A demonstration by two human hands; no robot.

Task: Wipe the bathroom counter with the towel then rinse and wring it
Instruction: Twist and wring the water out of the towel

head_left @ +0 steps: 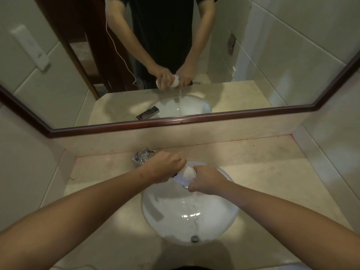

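Both hands point(187, 173) gripping towel point(188, 173) over sink point(155, 217), beige counter point(263, 172), mirror point(253, 55)

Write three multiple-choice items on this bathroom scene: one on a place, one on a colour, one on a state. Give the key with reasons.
1. Where is the towel held?
A. Over the sink
B. On the floor
C. On the mirror frame

2. What colour is the towel?
A. Red
B. White
C. Black

3. What are the hands doing?
A. Hanging free
B. Turning the faucet
C. Gripping the towel at both ends

Key: A, the towel hangs above the basin; B, it shows white between the fists; C, left hand and right hand clench it while water falls.
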